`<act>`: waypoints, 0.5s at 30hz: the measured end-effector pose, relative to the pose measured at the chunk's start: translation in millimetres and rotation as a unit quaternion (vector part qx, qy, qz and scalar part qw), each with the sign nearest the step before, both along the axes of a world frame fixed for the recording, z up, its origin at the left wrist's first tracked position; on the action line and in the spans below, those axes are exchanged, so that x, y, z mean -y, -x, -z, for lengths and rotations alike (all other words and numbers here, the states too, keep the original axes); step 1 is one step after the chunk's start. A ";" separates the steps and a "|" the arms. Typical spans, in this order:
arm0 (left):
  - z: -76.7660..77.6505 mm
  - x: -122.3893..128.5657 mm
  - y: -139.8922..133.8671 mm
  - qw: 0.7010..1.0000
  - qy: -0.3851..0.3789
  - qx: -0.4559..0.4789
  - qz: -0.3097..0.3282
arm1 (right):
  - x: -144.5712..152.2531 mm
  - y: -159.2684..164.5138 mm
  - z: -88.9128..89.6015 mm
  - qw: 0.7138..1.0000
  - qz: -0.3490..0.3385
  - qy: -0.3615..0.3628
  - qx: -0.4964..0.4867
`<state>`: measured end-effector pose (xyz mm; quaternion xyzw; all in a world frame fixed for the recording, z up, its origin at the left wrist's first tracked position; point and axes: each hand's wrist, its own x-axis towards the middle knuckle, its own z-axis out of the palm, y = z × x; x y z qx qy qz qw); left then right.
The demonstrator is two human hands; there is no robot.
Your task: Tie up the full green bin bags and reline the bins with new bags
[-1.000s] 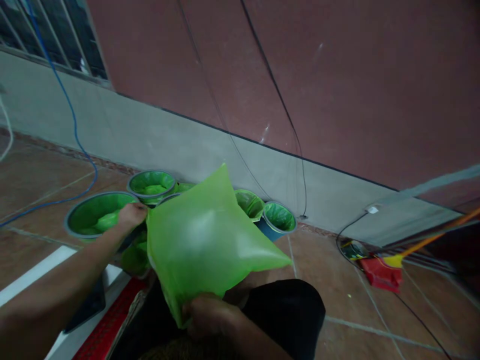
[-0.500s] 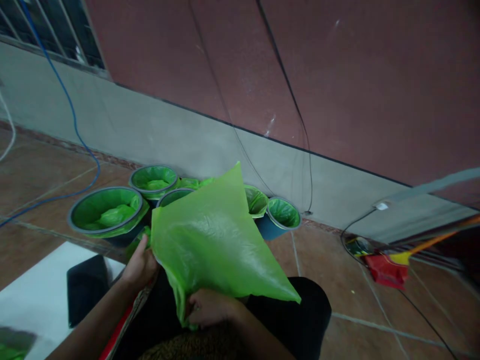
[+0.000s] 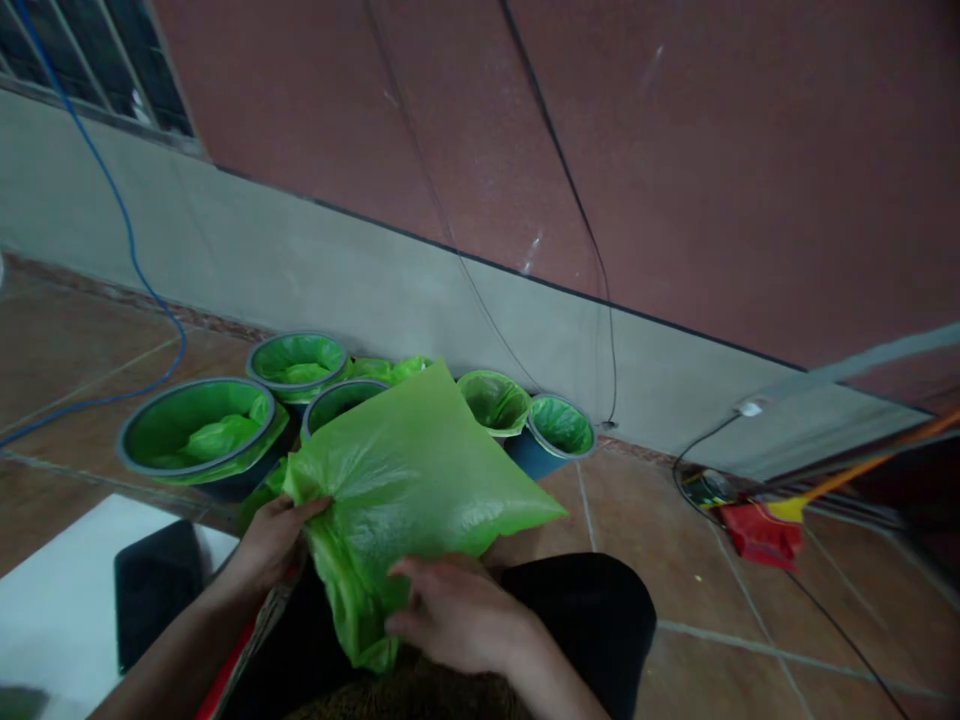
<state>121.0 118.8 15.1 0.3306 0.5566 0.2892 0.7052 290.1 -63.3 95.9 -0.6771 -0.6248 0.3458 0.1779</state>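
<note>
A green plastic bag (image 3: 405, 470) spreads out above my lap, smooth and puffed at its far part and bunched into folds at the left and near side. My left hand (image 3: 279, 535) pinches its left edge, thumb on top. Close to the near edge of the bag is my right hand (image 3: 461, 612), thumb and forefinger apart and slightly blurred; its other fingers are partly hidden. Just beyond the bag stands a grey-rimmed bin (image 3: 311, 415), half covered by it.
Several bins lined with green bags stand along the wall, among them a large bin (image 3: 127, 462) at left and a blue bin (image 3: 536, 455) at right. A dark phone or tablet (image 3: 157, 590) lies on a white surface (image 3: 67, 580). A red dustpan (image 3: 761, 535) is at right.
The bag has sunk lower, and its far corner has shifted left. My right hand has loosened from the near edge, its thumb and forefinger now spread. My left hand still pinches the bag.
</note>
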 end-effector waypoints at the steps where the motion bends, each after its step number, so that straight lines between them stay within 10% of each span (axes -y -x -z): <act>1: 0.8 -0.8 1.3 1.000 -0.009 0.000 0.003 | -3.5 -7.8 -19.6 0.996 0.053 -0.065 -0.016; 6: -9.6 7.9 2.9 0.996 -0.033 0.048 0.073 | -76.7 -54.2 -49.7 0.948 0.191 -0.251 0.035; 11: -25.4 16.2 11.8 0.984 -0.041 -0.010 0.174 | -148.5 -72.4 29.5 0.977 0.188 -0.041 0.086; 15: -9.7 12.1 27.9 0.989 -0.007 -0.031 0.146 | -151.7 -65.7 95.8 0.977 0.196 0.067 0.059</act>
